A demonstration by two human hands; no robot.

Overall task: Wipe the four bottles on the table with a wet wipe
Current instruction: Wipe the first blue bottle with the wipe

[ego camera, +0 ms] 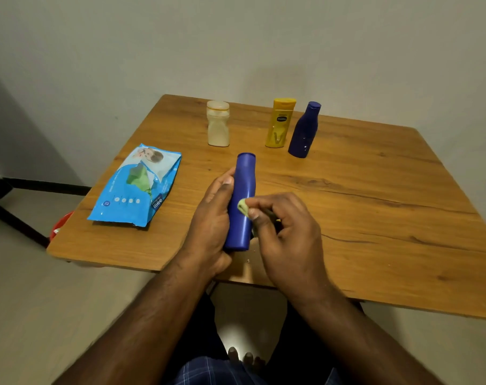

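Here the left hand [212,218] grips a blue bottle [241,201] above the table's [375,218] near edge, while the right hand [283,232] pinches a wipe [242,207] against its side. Far back stand white [218,124], yellow [280,123] and dark blue [304,130] bottles; a wipes pack [137,186] lies left.

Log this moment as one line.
left hand: holds tall blue plastic bottle | right hand: presses folded wet wipe on it | three bottles standing
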